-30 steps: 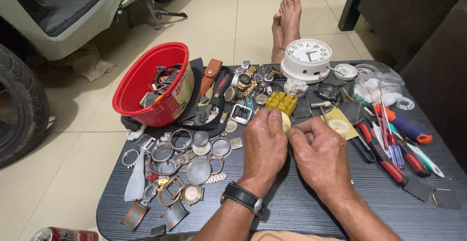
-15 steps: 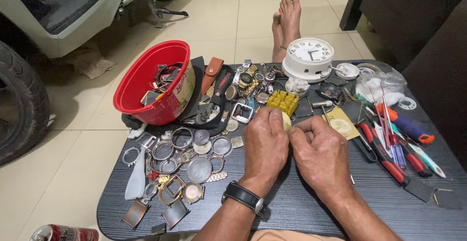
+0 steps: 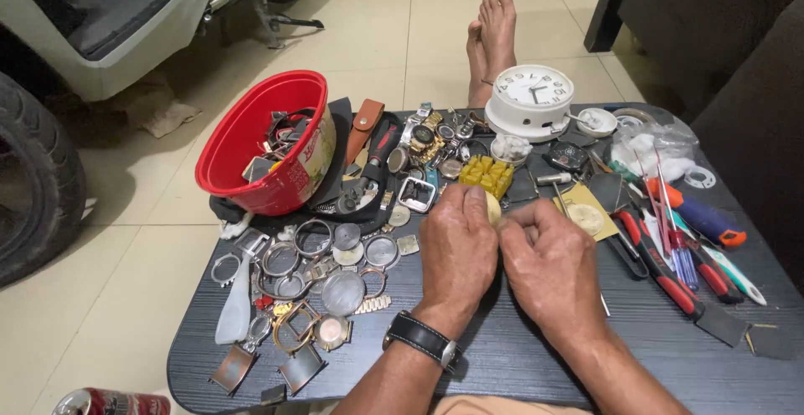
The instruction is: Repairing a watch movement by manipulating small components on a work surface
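Note:
My left hand (image 3: pixel 457 246), with a black wristwatch (image 3: pixel 422 340) on its wrist, and my right hand (image 3: pixel 548 264) are curled close together over the middle of a dark table (image 3: pixel 502 365). Between their fingertips sits a small pale round piece (image 3: pixel 494 208), mostly hidden by the fingers; both hands pinch it. A yellow block holder (image 3: pixel 487 174) lies just beyond the hands.
A tilted red bowl (image 3: pixel 260 143) of watch parts stands at the back left, with several watch cases and rings (image 3: pixel 318 273) in front of it. A white clock (image 3: pixel 531 98) stands at the back. Screwdrivers and pliers (image 3: pixel 678 247) lie right. Bare feet (image 3: pixel 492 34) rest beyond the table; a can (image 3: pixel 109 402) sits near the front left corner.

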